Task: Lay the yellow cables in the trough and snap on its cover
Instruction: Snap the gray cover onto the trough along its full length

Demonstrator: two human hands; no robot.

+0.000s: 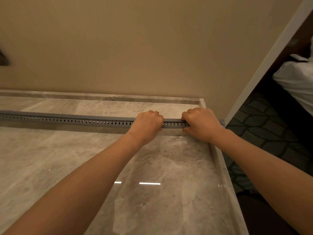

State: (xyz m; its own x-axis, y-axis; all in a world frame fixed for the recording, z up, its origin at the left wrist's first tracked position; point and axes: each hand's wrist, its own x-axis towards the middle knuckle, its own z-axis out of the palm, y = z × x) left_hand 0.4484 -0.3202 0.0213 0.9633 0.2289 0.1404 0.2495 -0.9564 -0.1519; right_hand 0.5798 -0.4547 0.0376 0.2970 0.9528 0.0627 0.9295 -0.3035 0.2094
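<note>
A long grey slotted cable trough (76, 120) lies across the marble counter (50, 158) from the left edge to the right corner. A grey cover strip runs along its top, and no yellow cable shows anywhere. My left hand (147, 127) is clenched over the trough near its right end, fingers curled on top, thumb at the front. My right hand (201, 123) grips the trough a little further right, close to its end (222, 122). A short stretch of trough (172, 123) shows between the two hands.
A beige wall (135, 48) rises behind the counter. The counter has a raised rim (218, 158) on the right; beyond it lie dark patterned carpet (264, 126) and white bedding (296, 78). A white door frame (264, 68) slants at the right.
</note>
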